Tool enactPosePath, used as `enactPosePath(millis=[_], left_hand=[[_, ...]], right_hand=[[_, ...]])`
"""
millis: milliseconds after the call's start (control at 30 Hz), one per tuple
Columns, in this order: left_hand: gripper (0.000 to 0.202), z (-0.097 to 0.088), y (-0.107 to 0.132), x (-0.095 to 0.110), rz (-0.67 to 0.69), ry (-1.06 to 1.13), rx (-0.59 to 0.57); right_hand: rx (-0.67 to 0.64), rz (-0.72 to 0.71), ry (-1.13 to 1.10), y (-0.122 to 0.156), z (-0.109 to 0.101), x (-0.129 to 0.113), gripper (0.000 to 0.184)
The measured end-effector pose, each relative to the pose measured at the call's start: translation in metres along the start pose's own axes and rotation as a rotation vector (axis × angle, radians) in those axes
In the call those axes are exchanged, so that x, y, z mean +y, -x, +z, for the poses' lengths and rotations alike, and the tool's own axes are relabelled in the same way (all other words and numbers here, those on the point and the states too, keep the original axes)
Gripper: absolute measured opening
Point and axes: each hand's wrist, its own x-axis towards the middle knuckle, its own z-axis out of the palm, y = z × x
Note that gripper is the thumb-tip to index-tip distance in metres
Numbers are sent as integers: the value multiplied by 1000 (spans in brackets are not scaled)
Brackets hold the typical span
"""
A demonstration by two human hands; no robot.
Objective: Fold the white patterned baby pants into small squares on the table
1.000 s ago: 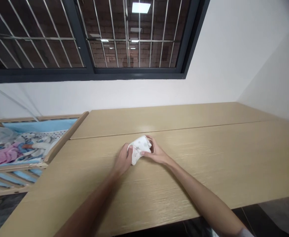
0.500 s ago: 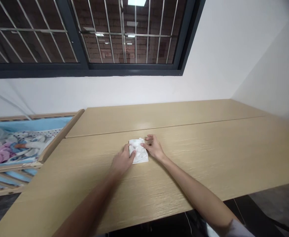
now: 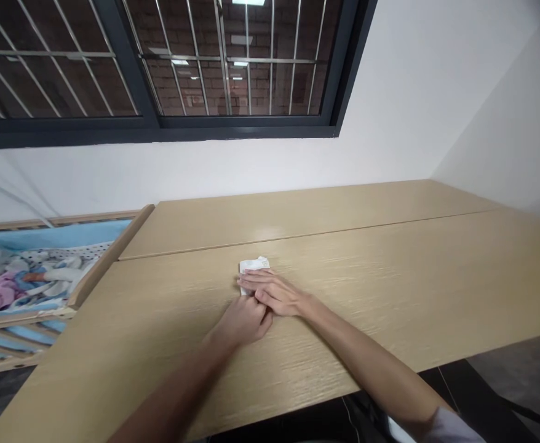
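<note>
A small, flat, wrinkled white piece (image 3: 254, 264) lies on the wooden tabletop; its far end shows, and the rest is under my hands. Small dark marks were visible on it a moment ago. My right hand (image 3: 272, 291) lies across it, palm down, with the fingers stretched out to the left. My left hand (image 3: 246, 321) is curled closed at its near edge, the knuckles touching the right hand. The left fingertips are hidden, and the white piece's near edge meets them there.
The wide light-wood table (image 3: 390, 271) has a seam along its far part. On the left stands a wooden crib (image 3: 90, 286) with blue lining and a heap of cloths (image 3: 2, 292). Behind the table is a white wall with a barred, dark-framed window (image 3: 246, 127).
My right hand has moved from pinching at the piece's right side to lying flat over it. My left hand has shifted towards me and right, curling closed at the near edge.
</note>
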Motion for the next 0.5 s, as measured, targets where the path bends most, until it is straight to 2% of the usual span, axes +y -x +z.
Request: enactPosePath(millis=[133, 233, 400, 500], left_hand=[[33, 2, 0, 5, 50, -149, -92], [33, 3, 1, 5, 42, -191, -127], [38, 6, 1, 7, 32, -213, -109], [37, 6, 1, 5, 27, -142, -59]], right_hand=[[-76, 37, -19, -2, 10, 11, 53], [-88, 27, 21, -3, 8, 23, 49], [-54, 61, 133, -8, -2, 38, 48], [-35, 71, 173, -10, -3, 40, 49]])
